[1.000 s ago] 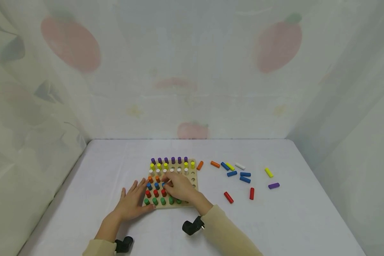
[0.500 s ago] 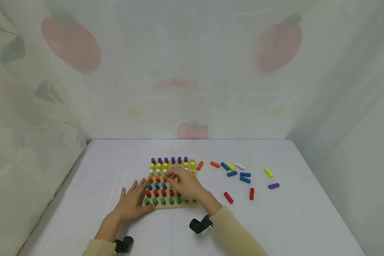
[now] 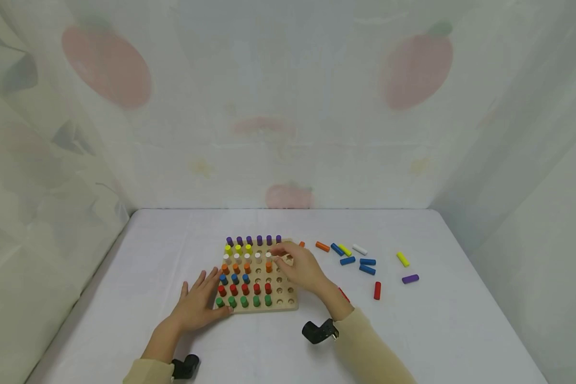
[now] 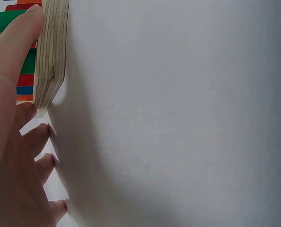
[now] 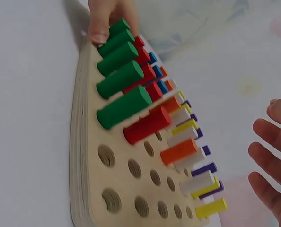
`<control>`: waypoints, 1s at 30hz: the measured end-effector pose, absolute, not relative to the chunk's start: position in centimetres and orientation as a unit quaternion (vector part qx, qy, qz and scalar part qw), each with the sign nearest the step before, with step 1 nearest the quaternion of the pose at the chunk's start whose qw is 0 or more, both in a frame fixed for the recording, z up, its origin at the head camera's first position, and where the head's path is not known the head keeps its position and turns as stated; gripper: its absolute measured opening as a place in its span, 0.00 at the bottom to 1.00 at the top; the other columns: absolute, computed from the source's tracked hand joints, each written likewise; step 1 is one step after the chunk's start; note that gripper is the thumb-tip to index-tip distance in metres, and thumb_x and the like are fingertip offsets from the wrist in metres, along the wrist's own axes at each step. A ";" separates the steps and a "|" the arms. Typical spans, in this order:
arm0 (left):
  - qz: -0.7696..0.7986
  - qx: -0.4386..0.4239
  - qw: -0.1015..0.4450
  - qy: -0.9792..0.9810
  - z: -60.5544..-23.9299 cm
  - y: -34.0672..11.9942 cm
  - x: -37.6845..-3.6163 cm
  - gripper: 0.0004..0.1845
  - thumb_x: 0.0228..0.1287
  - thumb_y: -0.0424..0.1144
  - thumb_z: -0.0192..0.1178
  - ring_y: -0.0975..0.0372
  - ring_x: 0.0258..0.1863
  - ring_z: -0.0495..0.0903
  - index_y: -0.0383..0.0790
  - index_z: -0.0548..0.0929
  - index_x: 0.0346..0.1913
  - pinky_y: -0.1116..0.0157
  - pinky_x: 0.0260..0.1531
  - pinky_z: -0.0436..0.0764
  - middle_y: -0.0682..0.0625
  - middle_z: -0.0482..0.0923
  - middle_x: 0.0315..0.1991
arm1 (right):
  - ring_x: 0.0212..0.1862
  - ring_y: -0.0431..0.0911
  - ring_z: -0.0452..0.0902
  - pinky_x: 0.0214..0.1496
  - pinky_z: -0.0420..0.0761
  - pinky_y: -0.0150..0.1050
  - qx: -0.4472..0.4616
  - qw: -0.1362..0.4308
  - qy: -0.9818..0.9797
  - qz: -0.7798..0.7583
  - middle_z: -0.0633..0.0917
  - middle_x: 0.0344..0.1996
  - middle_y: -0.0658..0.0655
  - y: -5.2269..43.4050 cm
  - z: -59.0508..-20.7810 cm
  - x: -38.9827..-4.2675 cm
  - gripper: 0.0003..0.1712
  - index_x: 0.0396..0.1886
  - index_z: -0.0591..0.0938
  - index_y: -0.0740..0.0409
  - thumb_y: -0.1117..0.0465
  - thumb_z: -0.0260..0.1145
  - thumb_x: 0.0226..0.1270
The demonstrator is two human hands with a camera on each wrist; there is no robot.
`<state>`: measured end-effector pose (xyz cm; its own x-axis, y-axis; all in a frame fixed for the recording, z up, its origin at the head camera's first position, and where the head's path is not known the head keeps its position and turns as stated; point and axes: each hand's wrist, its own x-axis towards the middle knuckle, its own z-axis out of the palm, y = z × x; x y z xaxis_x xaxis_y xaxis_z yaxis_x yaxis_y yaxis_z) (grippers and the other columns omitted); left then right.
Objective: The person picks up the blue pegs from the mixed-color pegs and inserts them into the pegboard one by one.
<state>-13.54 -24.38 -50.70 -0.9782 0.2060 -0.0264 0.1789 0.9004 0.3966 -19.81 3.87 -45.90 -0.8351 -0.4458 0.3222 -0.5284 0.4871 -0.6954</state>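
A wooden pegboard (image 3: 285, 296) on the table bears rows of coloured pegs: purple, yellow, white, orange, blue, red and green. My left hand (image 3: 197, 305) rests at the board's left front corner, its thumb (image 4: 24, 35) lying by a green peg (image 4: 6, 21) and the other fingers spread along the side. Over the right part of the board hovers my right hand (image 3: 303, 269), fingertips close to a white peg (image 3: 269, 256) and an orange peg (image 3: 269, 266). In the right wrist view its fingers (image 5: 270, 163) are loosely extended, apart from the pegs, with nothing between them.
To the right of the board lie loose pegs: several blue (image 3: 348, 260), a white one (image 3: 360, 249), an orange one (image 3: 322, 246), yellow (image 3: 402, 259), purple (image 3: 410, 279) and red (image 3: 377, 290). A white curtain (image 3: 288, 133) hangs behind the table.
My right hand has let go of a blue peg, which stands in the third column, and moved right and slightly back across the board. The left hand has stayed in place.
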 end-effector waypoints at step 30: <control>0.201 0.098 0.032 0.974 -51.4 -24.5 -13.6 0.55 0.41 0.70 0.62 0.40 0.69 0.49 0.41 0.59 0.69 0.30 0.57 0.40 0.42 0.55 0.70 | 0.44 0.45 0.79 0.44 0.80 0.44 0.146 0.135 -0.877 0.437 0.84 0.40 0.52 12.0 -48.7 -23.1 0.14 0.48 0.79 0.55 0.63 0.62 0.62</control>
